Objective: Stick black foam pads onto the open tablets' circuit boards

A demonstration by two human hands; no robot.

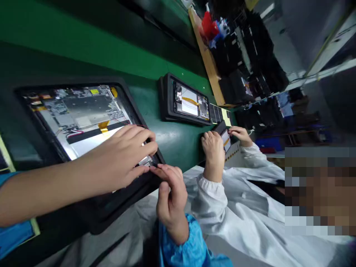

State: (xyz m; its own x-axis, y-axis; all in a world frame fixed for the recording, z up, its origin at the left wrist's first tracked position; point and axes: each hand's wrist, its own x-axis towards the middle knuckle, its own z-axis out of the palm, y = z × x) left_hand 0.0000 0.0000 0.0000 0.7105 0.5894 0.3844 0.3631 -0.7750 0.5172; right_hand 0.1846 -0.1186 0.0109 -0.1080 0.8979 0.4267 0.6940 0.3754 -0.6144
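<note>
An opened tablet [83,111] lies in a black foam tray [133,100], its circuit boards, orange tape and silver battery area showing. My left hand [125,152] reaches across the tablet from the left. Its fingers are bent over the near right corner, with the thumb drawn in beneath them. My right hand [174,196], in a blue sleeve, meets it at the tray's edge, fingers pressed together and fingertips at that same corner. Both hands' tips come together there. Whatever lies between them is too small or hidden to make out.
Another opened tablet [191,102] rests in a stacked black tray on the green table [178,142]. A co-worker in a white coat [239,200] handles a smaller open device [226,141] on the right. Dark goods fill a wooden-edged shelf [207,59] beyond.
</note>
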